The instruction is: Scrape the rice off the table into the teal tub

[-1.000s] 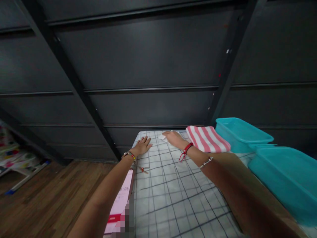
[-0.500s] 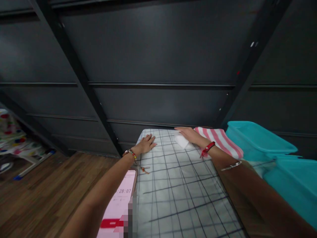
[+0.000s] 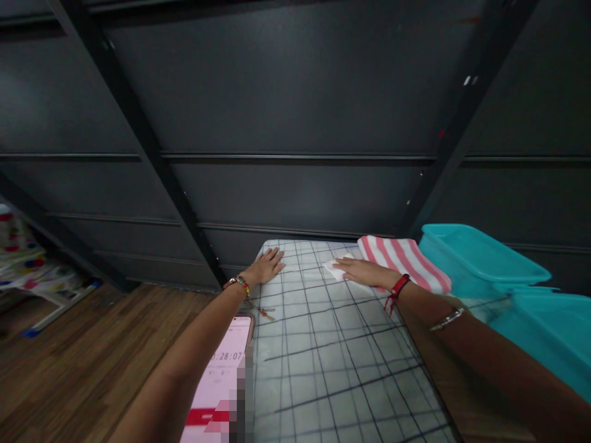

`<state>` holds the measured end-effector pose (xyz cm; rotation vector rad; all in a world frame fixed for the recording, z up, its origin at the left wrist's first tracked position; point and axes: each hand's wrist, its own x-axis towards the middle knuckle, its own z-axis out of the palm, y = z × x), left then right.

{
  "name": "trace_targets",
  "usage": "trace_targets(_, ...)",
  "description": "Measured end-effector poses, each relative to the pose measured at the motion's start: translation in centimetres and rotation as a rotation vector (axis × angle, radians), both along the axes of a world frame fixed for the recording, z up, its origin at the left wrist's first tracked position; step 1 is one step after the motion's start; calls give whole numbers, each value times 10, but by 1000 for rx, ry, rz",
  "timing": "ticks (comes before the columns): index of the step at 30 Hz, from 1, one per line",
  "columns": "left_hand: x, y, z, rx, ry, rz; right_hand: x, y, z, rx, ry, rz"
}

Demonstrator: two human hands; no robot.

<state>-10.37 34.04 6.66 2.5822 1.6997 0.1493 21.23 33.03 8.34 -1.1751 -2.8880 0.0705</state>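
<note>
My left hand (image 3: 266, 267) lies flat and open on the far left part of a white checked board cover (image 3: 323, 344), fingers spread. My right hand (image 3: 362, 271) rests palm down on a small white cloth (image 3: 333, 267) near the far end of the board, fingers stretched out over it. A folded pink-and-white striped cloth (image 3: 406, 259) lies just to the right of that hand. Both wrists wear bracelets.
Two turquoise plastic tubs (image 3: 475, 261) stand at the right, beside the striped cloth. A phone with a pink timer screen (image 3: 219, 384) lies at the board's left edge. A dark panelled wall (image 3: 295, 123) closes the far side. Wooden floor (image 3: 69, 363) and colourful items lie at left.
My right hand has slid the white cloth from the far edge back toward me and a little left. My left hand has stayed flat in about the same place.
</note>
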Motion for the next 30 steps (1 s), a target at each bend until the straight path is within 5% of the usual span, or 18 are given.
trace_targets(5, -9, 3, -1, 74, 52, -36, -15, 7, 10, 52, 80, 69)
trace_targets(12, 0, 8, -2, 117, 92, -95, -102, 25, 10, 76, 178, 260)
trace_targets(15, 1, 8, -4, 127, 111, -100, -117, 32, 2, 28, 160, 322)
trace_targets(21, -2, 8, -8, 135, 108, -106, -54, 33, -7, -53, 136, 311)
trace_targets(26, -2, 7, -9, 145, 79, -106, 18, 22, 6, -94, 120, 264)
trace_targets(30, -1, 5, -7, 159, 63, -107, 20, 27, 18, -47, 182, 195)
